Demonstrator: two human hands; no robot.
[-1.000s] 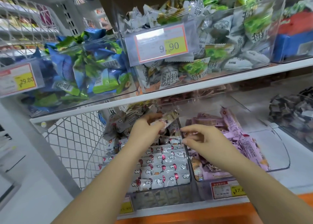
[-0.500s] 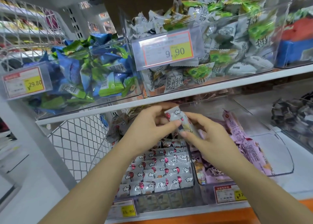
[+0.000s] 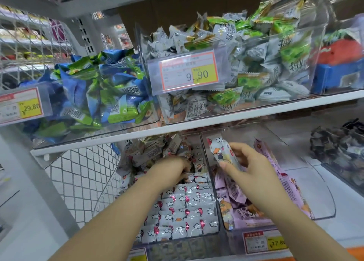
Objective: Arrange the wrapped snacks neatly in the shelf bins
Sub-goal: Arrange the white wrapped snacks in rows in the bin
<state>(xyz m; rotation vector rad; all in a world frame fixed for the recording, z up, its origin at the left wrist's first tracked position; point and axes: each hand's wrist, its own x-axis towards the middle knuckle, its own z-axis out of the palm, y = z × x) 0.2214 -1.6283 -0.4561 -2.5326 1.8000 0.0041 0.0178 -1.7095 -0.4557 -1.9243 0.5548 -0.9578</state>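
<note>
A white wrapped snack (image 3: 221,152), printed with clouds and a cartoon figure, is being held nearly upright in the right hand (image 3: 251,167), just to the right of the wall dividing two clear bins on the lower shelf. It is being pinched between the thumb and curled fingers, with its upper end standing free of the hand. The left hand (image 3: 170,170) is being pushed, knuckles up, into the back of the left bin (image 3: 106,193), where its fingertips are being hidden by a loose heap of wrappers (image 3: 151,152); whether anything is being gripped there cannot be told. In front of that hand, matching white snacks (image 3: 185,211) are being kept in flat, close rows reaching the bin's front wall. Purple packets (image 3: 246,207) are being stored less tidily in the right bin (image 3: 319,191), partly beneath the right forearm. On the shelf above, blue and green packets (image 3: 98,95) and grey and green packets (image 3: 256,63) are being displayed in clear bins, behind a 29.80 price tag (image 3: 21,107) and a 9.90 price tag (image 3: 189,73). Dark-wrapped pieces (image 3: 338,148) are being shown in a further bin at far right, beside the lower bins.
</note>
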